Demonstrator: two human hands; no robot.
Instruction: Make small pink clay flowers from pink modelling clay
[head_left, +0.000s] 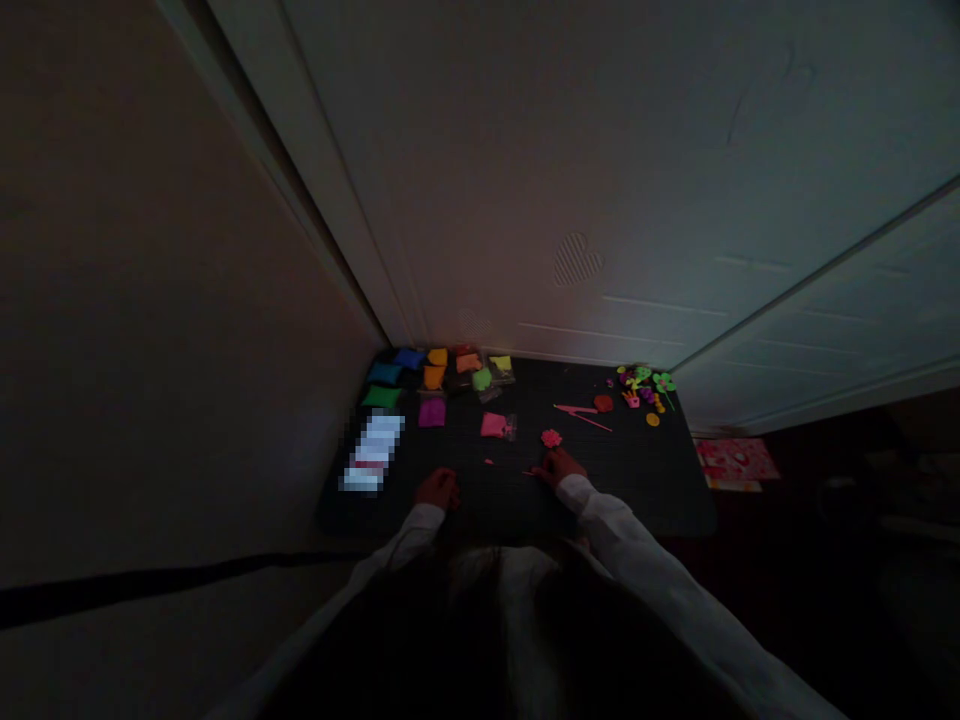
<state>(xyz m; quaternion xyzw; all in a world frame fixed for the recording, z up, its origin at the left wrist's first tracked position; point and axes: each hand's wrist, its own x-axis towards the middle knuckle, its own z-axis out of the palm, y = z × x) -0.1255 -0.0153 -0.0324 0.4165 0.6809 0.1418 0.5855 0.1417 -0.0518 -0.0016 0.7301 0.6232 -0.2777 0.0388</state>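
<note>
The view is very dark. My left hand [437, 488] rests on a dark table [645, 490] near its front edge, fingers curled in; whether it holds anything is hidden. My right hand [559, 466] lies just below a small pink clay flower [551, 438], its fingers bent near a tiny pink piece [529, 472]; I cannot tell if it touches it. A pink clay packet [495, 426] sits between and beyond the hands. Both arms wear white sleeves.
Several coloured clay packets [435, 378] lie at the table's back left, a magenta one [432, 412] closer. Pink plastic tools [581, 412] and small clay figures [643, 388] sit at the back right. A white sheet [373, 452] lies left. Walls and a door stand behind.
</note>
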